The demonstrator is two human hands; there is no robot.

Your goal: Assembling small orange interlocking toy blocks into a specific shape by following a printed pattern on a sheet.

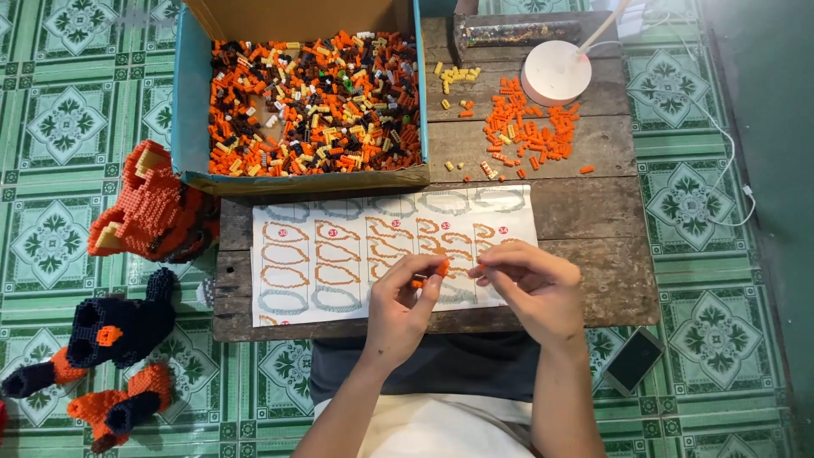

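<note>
While pinching a short orange brick strip (431, 273) between thumb and forefinger, left hand (400, 312) over the lower edge of the instruction sheet (339, 254). Right hand (527, 287) just beside it at 3 o'clock, fingertips pressed together on what looks like a tiny orange brick, too small to make out for sure; both hands closed in fine pinches, close together but not touching.

Under the hands, a white sheet printed with rows of orange and grey outline shapes, flat on a low, worn wooden bench (610, 280). At 12 o'clock on the bench, loose orange bricks (530, 131) sorted into a scatter, a few yellow bricks (455, 76) beside them, and a round white lamp base (555, 72) at their edge. At 11 o'clock, a blue-sided cardboard box (191, 93) heaped with orange, brown, yellow and black bricks.

Out at 9 o'clock on the green tiled floor (51, 127), large finished sections: an orange block figure (148, 208), a black block piece (114, 326), and orange-and-black limbs (119, 407). At 4 o'clock, a phone (634, 360) on the floor.

Judging by that: several big parts built, only a few bricks joined in the piece in hand, a full box left.
</note>
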